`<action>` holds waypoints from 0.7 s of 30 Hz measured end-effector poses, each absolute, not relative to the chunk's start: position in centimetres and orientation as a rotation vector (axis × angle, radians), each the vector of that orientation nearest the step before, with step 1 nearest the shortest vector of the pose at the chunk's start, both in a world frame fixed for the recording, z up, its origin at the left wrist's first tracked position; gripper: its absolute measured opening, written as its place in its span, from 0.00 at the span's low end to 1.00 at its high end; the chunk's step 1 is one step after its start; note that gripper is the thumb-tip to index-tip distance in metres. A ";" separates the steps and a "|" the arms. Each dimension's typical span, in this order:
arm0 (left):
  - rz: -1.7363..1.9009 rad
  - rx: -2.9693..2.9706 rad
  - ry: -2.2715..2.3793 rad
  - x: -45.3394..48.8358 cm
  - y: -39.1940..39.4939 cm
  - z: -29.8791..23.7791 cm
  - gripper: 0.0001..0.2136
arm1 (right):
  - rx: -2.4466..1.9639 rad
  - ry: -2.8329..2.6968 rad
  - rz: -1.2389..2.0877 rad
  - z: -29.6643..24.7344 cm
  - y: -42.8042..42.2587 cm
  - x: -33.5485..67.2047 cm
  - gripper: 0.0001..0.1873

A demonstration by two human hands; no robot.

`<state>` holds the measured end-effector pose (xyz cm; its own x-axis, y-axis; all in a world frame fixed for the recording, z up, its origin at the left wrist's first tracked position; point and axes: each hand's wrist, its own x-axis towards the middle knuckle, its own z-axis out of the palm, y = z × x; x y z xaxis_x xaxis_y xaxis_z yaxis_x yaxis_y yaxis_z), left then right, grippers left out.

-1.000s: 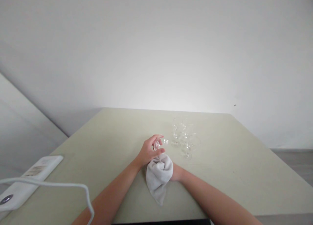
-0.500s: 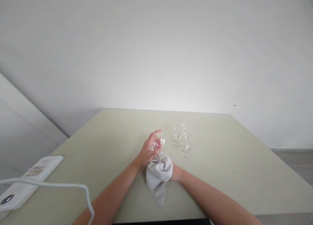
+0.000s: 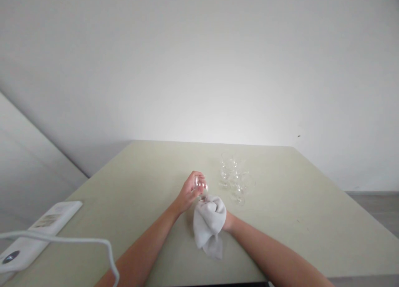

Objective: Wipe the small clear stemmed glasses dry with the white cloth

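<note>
My left hand point(image 3: 188, 191) is curled around a small clear stemmed glass point(image 3: 200, 184), held above a pale green table point(image 3: 149, 183). Right below the glass, my right hand point(image 3: 227, 221) is wrapped in a white cloth point(image 3: 209, 222); its fingers are hidden inside the bunched fabric, which hangs down towards me. The cloth meets the lower part of the glass. A cluster of several more clear stemmed glasses point(image 3: 234, 178) stands upright on the table just beyond and to the right of my hands.
A white flat device point(image 3: 37, 233) lies at the table's left edge, with a white cable point(image 3: 77, 242) looping in front of it. A plain white wall rises behind the table. Grey floor point(image 3: 374, 206) shows at the right.
My left hand's fingers have closed round the glass and turned it. The cloth-wrapped right hand has shifted slightly right and towards me.
</note>
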<state>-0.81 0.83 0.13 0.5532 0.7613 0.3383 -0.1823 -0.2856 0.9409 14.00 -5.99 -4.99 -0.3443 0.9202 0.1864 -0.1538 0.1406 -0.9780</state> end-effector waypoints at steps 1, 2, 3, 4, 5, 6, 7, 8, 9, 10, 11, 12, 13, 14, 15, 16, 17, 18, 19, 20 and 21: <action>0.982 1.570 0.470 -0.8 0.8 0.2 0.25 | -0.792 -1.420 1.426 -4.8 -6.0 14.1 0.17; 0.961 1.528 0.446 -0.8 0.8 0.3 0.26 | -0.790 -1.401 1.441 -4.6 -6.1 14.2 0.17; 0.941 1.487 0.434 -0.7 0.8 0.3 0.27 | -0.792 -1.394 1.439 -4.3 -6.2 14.2 0.17; 0.924 1.453 0.437 -0.7 0.8 0.4 0.27 | -0.795 -1.396 1.433 -4.0 -6.3 14.1 0.18; 0.913 1.433 0.454 -0.6 0.7 0.5 0.26 | -0.800 -1.405 1.429 -3.8 -6.4 14.0 0.18; 0.906 1.428 0.479 -0.5 0.7 0.5 0.25 | -0.811 -1.415 1.421 -3.5 -6.4 13.8 0.19; 0.908 1.432 0.504 -0.4 0.7 0.6 0.25 | -0.826 -1.421 1.402 -3.4 -6.4 13.6 0.20; 0.915 1.437 0.529 -0.4 0.7 0.7 0.25 | -0.845 -1.419 1.376 -3.3 -6.3 13.4 0.20; 0.920 1.441 0.555 -0.3 0.7 0.7 0.25 | -0.861 -1.403 1.348 -3.4 -6.1 13.3 0.21; 0.927 1.441 0.580 -0.2 0.7 0.7 0.25 | -0.871 -1.372 1.322 -3.6 -6.0 13.1 0.21; 0.935 1.441 0.605 -0.2 0.7 0.7 0.25 | -0.884 -1.329 1.288 -3.9 -5.9 13.0 0.20; 0.940 1.443 0.624 -0.2 0.8 0.7 0.25 | -0.889 -1.284 1.277 -4.2 -5.8 13.0 0.20; 0.935 1.449 0.633 -0.3 0.8 0.6 0.25 | -0.894 -1.249 1.271 -4.5 -5.7 13.0 0.19; 0.923 1.457 0.626 -0.4 0.8 0.6 0.25 | -0.922 -1.222 1.243 -4.7 -5.7 13.0 0.18; 0.908 1.461 0.607 -0.5 0.8 0.5 0.26 | -0.933 -1.226 1.235 -4.8 -5.8 13.1 0.17; 0.888 1.462 0.578 -0.6 0.8 0.5 0.27 | -0.935 -1.243 1.234 -4.8 -5.9 13.1 0.16; 0.863 1.463 0.546 -0.7 0.8 0.5 0.28 | -0.928 -1.271 1.246 -4.7 -6.1 13.1 0.15; 0.840 1.467 0.518 -0.8 0.8 0.5 0.29 | -0.908 -1.305 1.268 -4.4 -6.2 13.0 0.14; 0.816 1.475 0.497 -0.9 0.7 0.5 0.30 | -0.881 -1.332 1.290 -4.1 -6.3 12.9 0.13; 0.790 1.488 0.484 -0.9 0.7 0.5 0.31 | -0.855 -1.350 1.306 -3.8 -6.3 12.7 0.13; 0.766 1.503 0.479 -0.9 0.6 0.6 0.31 | -0.835 -1.359 1.304 -3.5 -6.3 12.6 0.13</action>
